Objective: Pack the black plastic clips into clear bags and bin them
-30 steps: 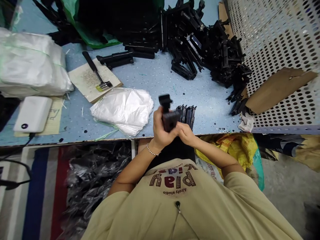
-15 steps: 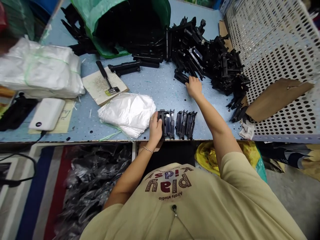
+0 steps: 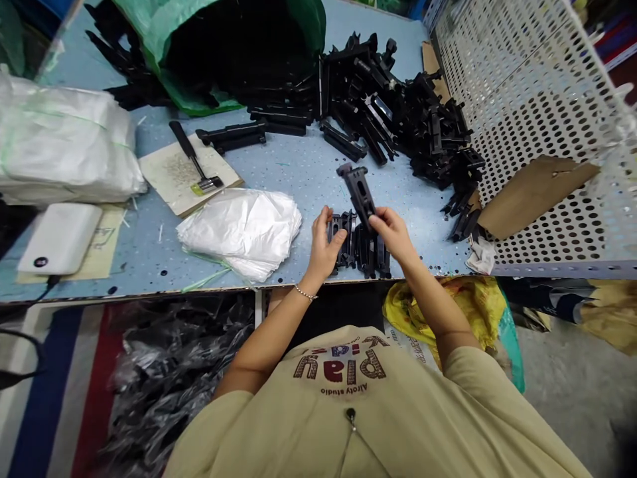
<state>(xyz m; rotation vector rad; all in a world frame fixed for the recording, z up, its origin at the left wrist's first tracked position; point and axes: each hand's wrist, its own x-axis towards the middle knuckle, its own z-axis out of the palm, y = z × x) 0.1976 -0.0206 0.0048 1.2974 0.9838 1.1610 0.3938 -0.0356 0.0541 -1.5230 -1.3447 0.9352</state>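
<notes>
My right hand (image 3: pixel 395 234) pinches the lower end of a long black plastic part (image 3: pixel 359 189) with slots in it, raised at a tilt above the table. Beneath it, several similar black parts (image 3: pixel 367 252) stand side by side in a row near the table's front edge. At the row's left end is my left hand (image 3: pixel 324 247), its fingers stretched out and the thumb apart, against the leftmost part. A stack of white plastic bags (image 3: pixel 243 229) lies to the left of that hand.
A large heap of black parts (image 3: pixel 432 126) spreads before a white perforated basket (image 3: pixel 532 99). At the back, a green bag (image 3: pixel 164 33) gapes open with more parts. A black-handled hammer (image 3: pixel 192 154) rests on a board (image 3: pixel 164 174). A white power bank (image 3: pixel 64 239) lies at left.
My right hand has taken a black part from beside the heap and brought it toward me, over the row. My left hand's fingers have spread at the row. The view has shifted slightly.
</notes>
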